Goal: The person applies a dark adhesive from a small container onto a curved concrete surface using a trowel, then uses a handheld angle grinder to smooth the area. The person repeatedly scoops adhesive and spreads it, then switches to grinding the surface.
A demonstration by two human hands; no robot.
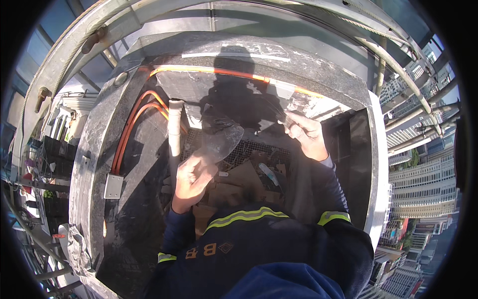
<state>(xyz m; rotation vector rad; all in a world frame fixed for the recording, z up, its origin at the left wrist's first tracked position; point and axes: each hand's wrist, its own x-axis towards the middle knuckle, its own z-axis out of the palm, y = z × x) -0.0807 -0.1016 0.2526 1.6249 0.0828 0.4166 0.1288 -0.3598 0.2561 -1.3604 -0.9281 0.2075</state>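
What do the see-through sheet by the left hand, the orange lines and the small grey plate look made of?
See-through sheet by the left hand: probably thin, shiny plastic; the background shows through.
Orange lines: likely smooth plastic outside, judging by even colour and rounded bends; their core is hidden.
Grey plate: perhaps dull metal, being flat and crisp-edged, though painted plastic is possible.

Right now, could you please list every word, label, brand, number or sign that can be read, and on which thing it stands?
Dark jacket: orange letters, upside down in this view, with a diamond-shaped emblem beside them; I do not copy the wording.
Slim pale object: any marking is too small to read.
I can make out no other lettering.
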